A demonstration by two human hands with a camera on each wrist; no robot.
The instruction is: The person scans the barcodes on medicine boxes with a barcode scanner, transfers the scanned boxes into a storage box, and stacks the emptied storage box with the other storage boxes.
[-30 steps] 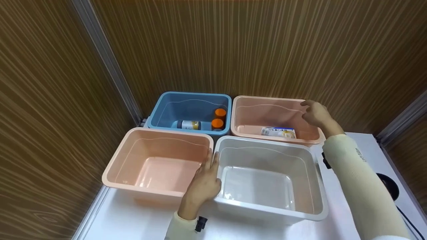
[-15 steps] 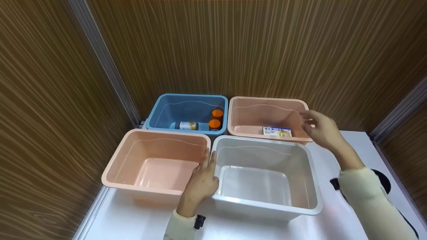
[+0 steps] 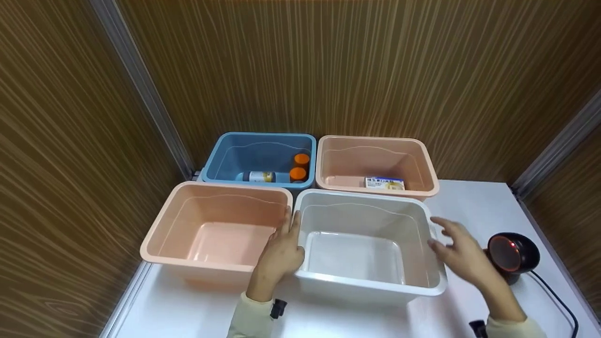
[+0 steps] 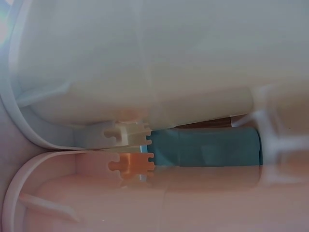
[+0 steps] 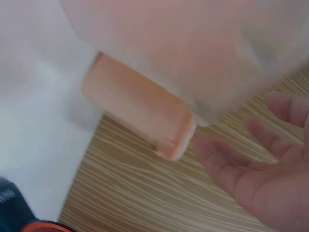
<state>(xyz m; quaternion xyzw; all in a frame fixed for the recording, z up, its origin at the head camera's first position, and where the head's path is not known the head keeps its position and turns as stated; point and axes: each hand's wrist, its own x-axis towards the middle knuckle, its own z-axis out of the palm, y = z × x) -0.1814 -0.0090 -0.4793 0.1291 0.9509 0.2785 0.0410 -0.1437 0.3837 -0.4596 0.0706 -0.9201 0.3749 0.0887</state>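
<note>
In the head view my left hand (image 3: 281,253) lies at the seam between the front peach bin (image 3: 159,220) and the white bin (image 3: 371,284), its fingers straight along their adjoining rims. The left wrist view looks down that narrow gap, with the white bin (image 4: 159,53) above and the peach one (image 4: 193,198) below. My right hand (image 3: 462,251) is at the white bin's right rim, fingers spread and holding nothing. In the right wrist view, its fingers (image 5: 227,164) reach beside the blurred white wall.
Behind stands a blue bin (image 3: 267,135) with two orange-capped bottles (image 3: 299,168) and a lying bottle (image 3: 261,177). A back peach bin (image 3: 371,141) holds a small white-and-blue box (image 3: 385,183). A black corded device (image 3: 512,253) is at right; wood-grain walls (image 3: 328,65) enclose the table.
My right hand has withdrawn from the back peach bin and come forward to the white bin's right rim. The small box now sits farther forward-facing in that bin; my left hand stays in place.
</note>
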